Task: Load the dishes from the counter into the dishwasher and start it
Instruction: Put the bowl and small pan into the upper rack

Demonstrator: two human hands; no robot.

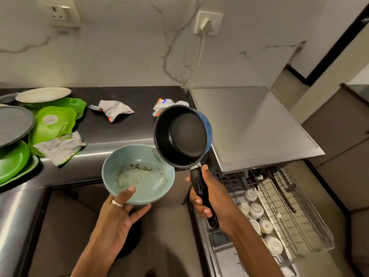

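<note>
Left hand (117,212) comes up closest, thumb hooked over the near rim of a pale blue bowl (143,172) and fingers spread under its base, so the bowl is gripped and held in the air, off the counter (123,132). Just to the right of it, the right hand (211,198) is wrapped round the black handle of a small saucepan (179,136), which tilts up and away from the hand so its dark inside faces the camera; its rim overlaps the bowl's far edge in this view, though I cannot tell if they touch. Dried food streaks line the bowl's inside, while the saucepan, blue outside, looks clean inside. Below and to the right of the right hand, the dishwasher (249,126) stands open with its rack (295,216) pulled out and a row of white cups (256,210) upside down in it. The step in hand looks like carrying two pieces across to load them. Next, each needs a free slot in the rack, placed face down and clear of the cups. Well to the left of the left hand, green plates (54,122), a white plate (43,94) and a grey plate (14,124) wait on the counter among crumpled wrappers (111,109), so much loading seems to remain.
</note>
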